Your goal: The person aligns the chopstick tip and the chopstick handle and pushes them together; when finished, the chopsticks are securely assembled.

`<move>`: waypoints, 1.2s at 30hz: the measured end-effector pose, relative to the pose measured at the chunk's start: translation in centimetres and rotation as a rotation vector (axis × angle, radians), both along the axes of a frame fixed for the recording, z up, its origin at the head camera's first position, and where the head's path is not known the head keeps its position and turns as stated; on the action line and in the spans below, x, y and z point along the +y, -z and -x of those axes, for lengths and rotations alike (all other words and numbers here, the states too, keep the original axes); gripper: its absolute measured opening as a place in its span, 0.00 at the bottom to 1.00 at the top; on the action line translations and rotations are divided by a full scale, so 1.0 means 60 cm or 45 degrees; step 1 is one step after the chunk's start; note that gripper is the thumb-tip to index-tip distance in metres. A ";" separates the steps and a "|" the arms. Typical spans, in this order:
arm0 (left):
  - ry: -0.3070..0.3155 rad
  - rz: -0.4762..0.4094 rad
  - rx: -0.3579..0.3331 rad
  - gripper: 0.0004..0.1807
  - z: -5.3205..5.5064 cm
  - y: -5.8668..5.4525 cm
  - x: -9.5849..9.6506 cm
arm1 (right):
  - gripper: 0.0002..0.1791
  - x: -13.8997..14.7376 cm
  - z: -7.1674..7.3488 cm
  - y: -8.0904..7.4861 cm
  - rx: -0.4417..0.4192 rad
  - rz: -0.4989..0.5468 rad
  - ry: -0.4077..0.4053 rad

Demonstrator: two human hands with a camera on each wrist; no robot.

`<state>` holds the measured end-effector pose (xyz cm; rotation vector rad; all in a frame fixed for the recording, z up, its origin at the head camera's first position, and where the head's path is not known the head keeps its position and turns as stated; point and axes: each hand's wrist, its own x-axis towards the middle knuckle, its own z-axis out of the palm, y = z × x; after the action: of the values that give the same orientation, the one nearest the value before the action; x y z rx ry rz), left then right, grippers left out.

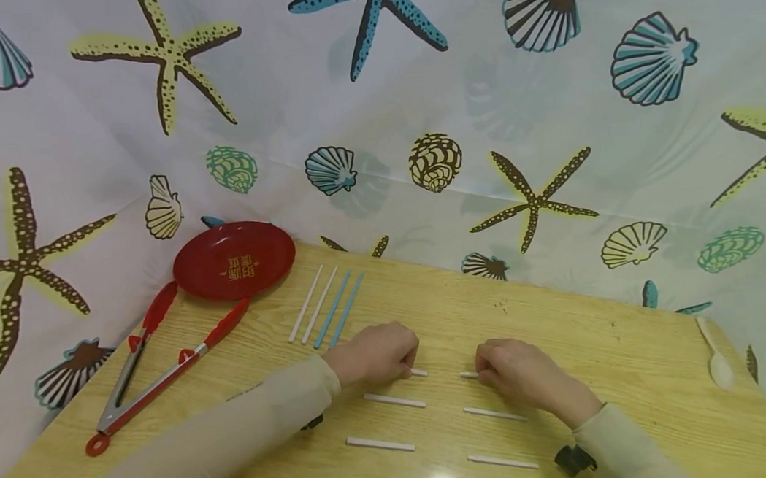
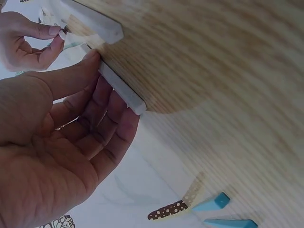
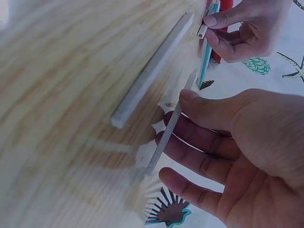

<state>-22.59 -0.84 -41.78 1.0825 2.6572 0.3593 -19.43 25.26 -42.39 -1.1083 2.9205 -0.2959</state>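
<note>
My left hand [image 1: 377, 353] pinches a slim white square-edged stick [image 2: 121, 88] between thumb and fingers, low over the wooden table. To its right, my right hand [image 1: 526, 376] grips a similar white stick [image 3: 164, 137] with the thumb on one side and fingertips on the other. In the head view only short ends of both sticks show. Nearer to me lie two columns of white sticks. The left column holds a stick [image 1: 395, 400] just below my left hand, with two more under it. The right column has a stick [image 1: 495, 413] and another stick [image 1: 503, 462].
Two white sticks [image 1: 306, 304] and two blue sticks [image 1: 332, 309] lie side by side at the back left. Beyond them is a red plate [image 1: 234, 259], with red-handled tongs [image 1: 161, 377] spread open in front. A white spoon [image 1: 720, 368] lies far right. A patterned curtain [image 1: 381, 107] hangs behind.
</note>
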 end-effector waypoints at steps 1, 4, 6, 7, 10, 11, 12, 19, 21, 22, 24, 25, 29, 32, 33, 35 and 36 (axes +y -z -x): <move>0.002 0.006 0.007 0.12 0.000 0.001 0.000 | 0.07 0.000 -0.001 -0.002 -0.013 0.005 0.005; 0.005 0.014 0.025 0.12 0.000 0.000 -0.001 | 0.06 0.003 -0.002 -0.010 -0.042 0.028 0.007; 0.002 -0.001 0.036 0.11 0.000 -0.003 -0.002 | 0.06 0.007 -0.001 -0.016 -0.048 0.043 0.004; -0.002 -0.014 0.044 0.11 0.001 -0.006 -0.003 | 0.06 0.008 0.000 -0.020 -0.047 0.049 -0.003; -0.020 -0.077 0.076 0.10 0.004 -0.020 -0.007 | 0.05 0.012 0.003 -0.029 -0.032 0.043 -0.020; -0.022 -0.101 0.089 0.09 0.005 -0.024 -0.008 | 0.06 0.013 0.004 -0.032 -0.020 0.035 -0.027; -0.027 -0.120 0.104 0.07 0.007 -0.028 -0.008 | 0.07 0.014 0.004 -0.034 -0.004 0.026 -0.036; -0.077 -0.134 0.248 0.07 0.020 -0.050 -0.004 | 0.08 0.009 0.010 -0.054 0.143 0.056 -0.028; -0.100 -0.129 0.302 0.06 0.021 -0.058 -0.002 | 0.08 0.006 0.012 -0.060 0.192 0.084 -0.013; -0.107 -0.135 0.323 0.06 0.021 -0.061 -0.001 | 0.09 0.005 0.013 -0.063 0.215 0.099 -0.009; -0.115 -0.156 0.362 0.06 0.020 -0.066 -0.001 | 0.10 0.004 0.014 -0.070 0.262 0.121 -0.006; -0.112 -0.166 0.386 0.06 0.019 -0.068 -0.001 | 0.10 0.003 0.015 -0.073 0.283 0.129 -0.007; -0.090 -0.238 0.478 0.06 0.017 -0.072 0.000 | 0.12 -0.001 0.019 -0.082 0.360 0.158 -0.036; -0.072 -0.286 0.515 0.07 0.015 -0.075 0.002 | 0.11 -0.006 0.019 -0.088 0.398 0.172 -0.056; -0.068 -0.297 0.518 0.07 0.015 -0.075 0.003 | 0.11 -0.009 0.019 -0.090 0.403 0.175 -0.058; -0.060 -0.307 0.519 0.07 0.013 -0.077 0.005 | 0.11 -0.013 0.018 -0.092 0.408 0.172 -0.061; -0.056 -0.310 0.512 0.07 0.012 -0.077 0.007 | 0.10 -0.015 0.018 -0.093 0.406 0.169 -0.061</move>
<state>-23.31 -0.45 -37.13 1.2864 3.0551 0.5356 -20.50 24.36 -36.81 -1.3578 3.1824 -0.3466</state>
